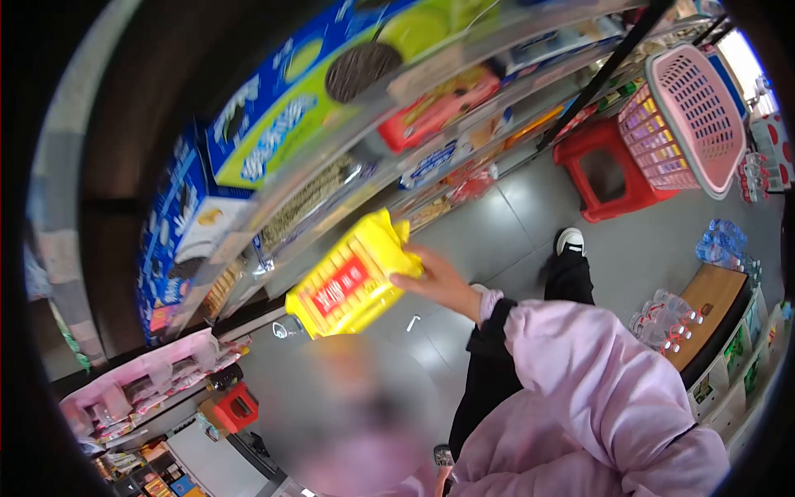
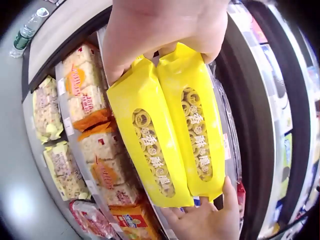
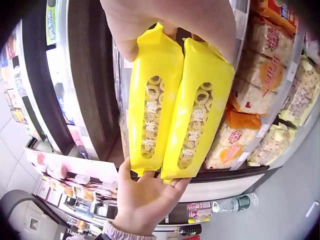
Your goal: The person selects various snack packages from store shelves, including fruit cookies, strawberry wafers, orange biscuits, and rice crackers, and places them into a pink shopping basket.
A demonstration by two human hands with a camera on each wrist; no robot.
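Observation:
Two yellow snack packs (image 2: 145,135), side by side, are held lengthwise between my hands. Each has a clear oval window with small ring-shaped snacks inside. My left hand (image 2: 165,30) grips one end of both, thumb and fingers at their outer edges. My right hand (image 1: 431,282) holds the opposite end, its fingers curled over the crimped wrapper. In the right wrist view the packs (image 3: 155,105) hang below that hand, the left palm and fingers at their far end. From the head, the packs (image 1: 348,282) show a red label. The left hand is blurred there.
Shelves of blue cookie boxes (image 1: 182,224) stand beside the packs. Orange-wrapped cakes (image 2: 102,150) fill the shelf behind. On the floor are a red stool (image 1: 609,170) with a pink basket (image 1: 683,120), and bottled water (image 1: 662,319) stands on a wooden top (image 1: 712,311).

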